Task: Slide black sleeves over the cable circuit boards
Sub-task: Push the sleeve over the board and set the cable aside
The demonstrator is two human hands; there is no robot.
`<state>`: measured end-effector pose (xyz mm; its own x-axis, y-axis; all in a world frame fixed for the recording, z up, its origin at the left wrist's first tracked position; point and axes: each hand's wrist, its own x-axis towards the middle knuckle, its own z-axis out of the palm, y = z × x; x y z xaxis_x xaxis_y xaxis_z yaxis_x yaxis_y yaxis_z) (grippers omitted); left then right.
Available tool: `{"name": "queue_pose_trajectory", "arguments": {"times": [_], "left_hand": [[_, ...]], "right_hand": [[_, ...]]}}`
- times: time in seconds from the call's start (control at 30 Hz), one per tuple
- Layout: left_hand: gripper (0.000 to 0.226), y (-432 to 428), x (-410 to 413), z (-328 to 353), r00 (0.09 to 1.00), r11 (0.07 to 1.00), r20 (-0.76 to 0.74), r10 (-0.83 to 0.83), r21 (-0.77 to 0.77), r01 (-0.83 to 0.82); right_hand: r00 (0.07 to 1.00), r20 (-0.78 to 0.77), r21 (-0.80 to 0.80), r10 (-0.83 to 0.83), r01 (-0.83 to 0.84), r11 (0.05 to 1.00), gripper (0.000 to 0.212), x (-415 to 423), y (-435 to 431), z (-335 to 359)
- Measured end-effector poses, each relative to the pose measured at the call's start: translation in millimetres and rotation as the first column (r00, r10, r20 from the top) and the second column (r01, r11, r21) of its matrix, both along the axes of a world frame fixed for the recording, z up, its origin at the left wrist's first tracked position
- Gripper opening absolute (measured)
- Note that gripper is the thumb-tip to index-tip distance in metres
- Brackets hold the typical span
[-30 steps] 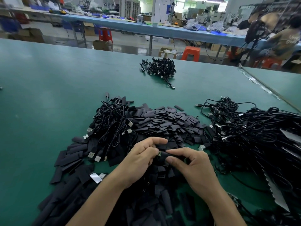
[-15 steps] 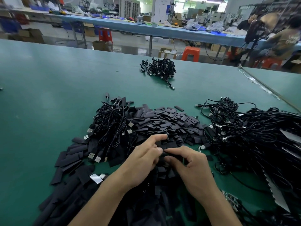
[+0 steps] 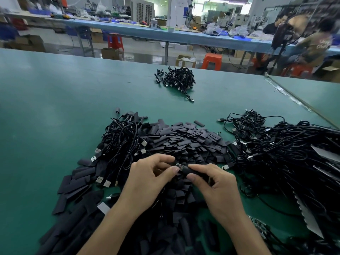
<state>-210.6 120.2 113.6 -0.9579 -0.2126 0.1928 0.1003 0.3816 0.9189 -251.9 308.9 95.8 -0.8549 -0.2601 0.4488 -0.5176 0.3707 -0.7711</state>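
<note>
At lower centre, the left hand (image 3: 147, 179) pinches a small circuit board (image 3: 179, 166) and the right hand (image 3: 219, 183) grips a black sleeve (image 3: 196, 171) that meets the board's right end. Behind them lies a heap of loose sleeves (image 3: 184, 140), with a cable tangle (image 3: 285, 155) at right. A small cable bundle (image 3: 176, 80) sits at upper centre on the green table (image 3: 46, 107).

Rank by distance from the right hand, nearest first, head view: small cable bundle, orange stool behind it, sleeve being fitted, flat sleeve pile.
1. Sleeve being fitted: pinched in the right hand.
2. Flat sleeve pile: just beyond it.
3. Small cable bundle: far mid-table.
4. Orange stool: floor beyond the table.
</note>
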Motion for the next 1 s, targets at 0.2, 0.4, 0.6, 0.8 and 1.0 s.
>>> {"name": "queue_pose_trajectory", "arguments": {"times": [0.2,0.4,0.6,0.8,1.0], "left_hand": [[0.013,-1.6,0.0,-1.8,0.997,0.994,0.05,-0.061,0.094,0.056],[0.013,-2.6,0.1,-0.1,0.985,0.955,0.099,-0.142,0.274,0.11],[0.015,-5.9,0.0,-0.9,0.985,0.948,0.116,-0.129,0.306,0.088],[0.023,-8.8,0.5,-0.3,0.977,0.948,0.122,-0.175,0.288,0.133],[0.022,-9.1,0.0,-0.4,0.985,0.973,0.136,-0.104,0.217,0.073]], "right_hand": [[1.0,-0.008,0.02,-0.001,0.001,1.0,0.033,0.9,-0.8,0.9],[0.998,-0.065,0.079,0.011,-0.006,0.997,0.029,2.4,-0.1,1.4],[0.996,-0.092,0.114,0.024,-0.013,0.993,0.028,3.5,-0.8,3.3],[0.994,-0.102,0.158,0.045,-0.028,0.987,0.028,3.5,-0.6,4.9],[0.994,-0.088,0.211,0.067,-0.047,0.976,0.027,4.0,-1.0,5.2]]}}
